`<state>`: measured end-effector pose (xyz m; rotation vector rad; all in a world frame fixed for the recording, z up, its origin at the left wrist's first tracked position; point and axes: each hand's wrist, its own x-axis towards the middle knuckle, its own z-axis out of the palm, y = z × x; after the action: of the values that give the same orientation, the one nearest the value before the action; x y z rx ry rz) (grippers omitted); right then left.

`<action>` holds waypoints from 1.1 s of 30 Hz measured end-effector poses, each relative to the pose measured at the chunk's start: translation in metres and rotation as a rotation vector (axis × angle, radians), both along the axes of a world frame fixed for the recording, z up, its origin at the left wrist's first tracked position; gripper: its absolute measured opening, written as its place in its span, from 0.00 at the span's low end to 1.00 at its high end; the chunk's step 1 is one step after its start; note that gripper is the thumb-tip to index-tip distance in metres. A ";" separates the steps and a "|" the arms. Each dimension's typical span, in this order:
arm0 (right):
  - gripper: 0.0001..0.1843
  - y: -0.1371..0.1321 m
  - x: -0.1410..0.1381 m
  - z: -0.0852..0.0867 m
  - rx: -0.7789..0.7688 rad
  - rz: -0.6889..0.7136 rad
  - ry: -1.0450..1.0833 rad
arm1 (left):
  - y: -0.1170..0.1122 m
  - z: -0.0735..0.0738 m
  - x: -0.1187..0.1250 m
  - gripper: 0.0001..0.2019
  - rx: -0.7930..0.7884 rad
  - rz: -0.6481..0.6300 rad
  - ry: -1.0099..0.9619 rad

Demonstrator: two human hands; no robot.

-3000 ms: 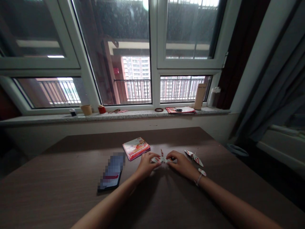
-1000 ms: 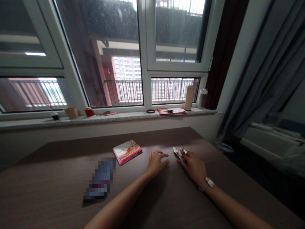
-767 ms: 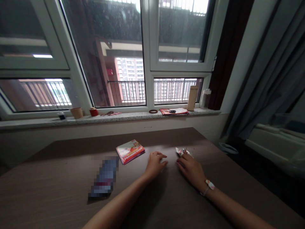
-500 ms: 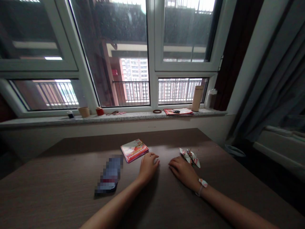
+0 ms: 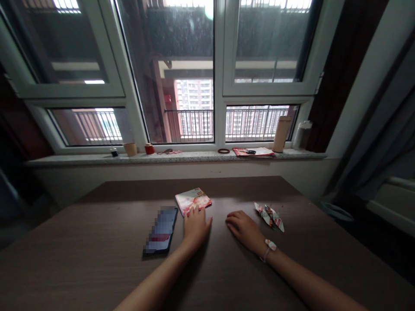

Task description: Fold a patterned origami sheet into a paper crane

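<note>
My left hand (image 5: 195, 226) lies on the brown table (image 5: 97, 259), fingers stretched forward, fingertips touching the near edge of a red and white paper pack (image 5: 193, 200). My right hand (image 5: 244, 229) rests palm down on the table, fingers loosely extended and holding nothing; a band sits on its wrist. Folded paper cranes (image 5: 269, 215) with a red and white print lie on the table just right of my right hand, apart from it. A dark phone (image 5: 161, 230) lies flat just left of my left hand.
Behind the table runs a stone windowsill (image 5: 181, 157) with a small cup (image 5: 131, 149), a red pot (image 5: 149, 148), a ring (image 5: 223, 150), red papers with scissors (image 5: 253, 151), a tall tan flask (image 5: 281, 133) and a jar (image 5: 301, 135). Grey curtains (image 5: 385, 142) hang at right.
Three seconds ago both hands held a paper crane; it now lies with the other one at right. My right hand drew back, and my left hand reached left to the paper pack.
</note>
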<state>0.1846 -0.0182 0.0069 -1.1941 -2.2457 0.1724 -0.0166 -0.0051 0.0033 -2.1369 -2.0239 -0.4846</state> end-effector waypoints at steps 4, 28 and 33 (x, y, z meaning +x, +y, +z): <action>0.11 0.000 0.002 -0.001 -0.011 0.011 0.016 | -0.002 0.000 -0.001 0.19 0.072 -0.028 0.015; 0.10 0.002 0.009 -0.005 -0.086 0.002 0.186 | 0.014 0.005 -0.017 0.15 0.168 -0.089 -0.097; 0.10 0.002 0.012 -0.004 -0.097 -0.025 0.232 | 0.013 0.009 -0.011 0.13 0.183 -0.180 -0.164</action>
<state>0.1967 -0.0165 0.0033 -1.1865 -2.0393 0.3931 -0.0271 0.0076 0.0127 -2.2401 -1.7894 -0.8623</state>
